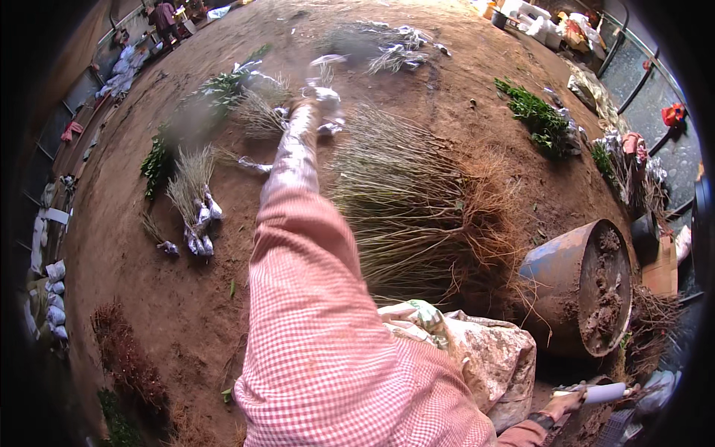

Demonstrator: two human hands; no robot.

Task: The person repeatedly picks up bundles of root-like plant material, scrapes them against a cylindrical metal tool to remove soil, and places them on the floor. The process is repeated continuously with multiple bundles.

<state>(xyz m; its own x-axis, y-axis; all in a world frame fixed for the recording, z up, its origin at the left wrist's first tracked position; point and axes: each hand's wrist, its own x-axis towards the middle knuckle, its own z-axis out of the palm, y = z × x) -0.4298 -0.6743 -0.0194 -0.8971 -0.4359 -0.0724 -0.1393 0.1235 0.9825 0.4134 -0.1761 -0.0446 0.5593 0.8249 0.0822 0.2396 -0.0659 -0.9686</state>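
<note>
My left arm in a red-and-white checked sleeve stretches far forward. Motion blurs my left hand [306, 105], which is at a small bundle of stems with a white plastic-wrapped base [327, 96]; the fingers are mostly hidden, but the bundle blurs along with the hand. At lower right, my right hand [568, 400], with a dark band at the wrist, grips a roll of white plastic film [604, 393]. Between them lies a large pile of bare-root plants [402, 207], thin stems to the left and orange-brown roots [486, 212] to the right.
Wrapped stem bundles [195, 212] lie on the dirt floor [134, 246] at left, others [399, 53] farther ahead. A mud-caked drum [564, 285] rests on its side at right, beside a soiled sack [491, 357]. Leafy green bundles [536, 120] lie farther right. Another person [163, 21] is far back left.
</note>
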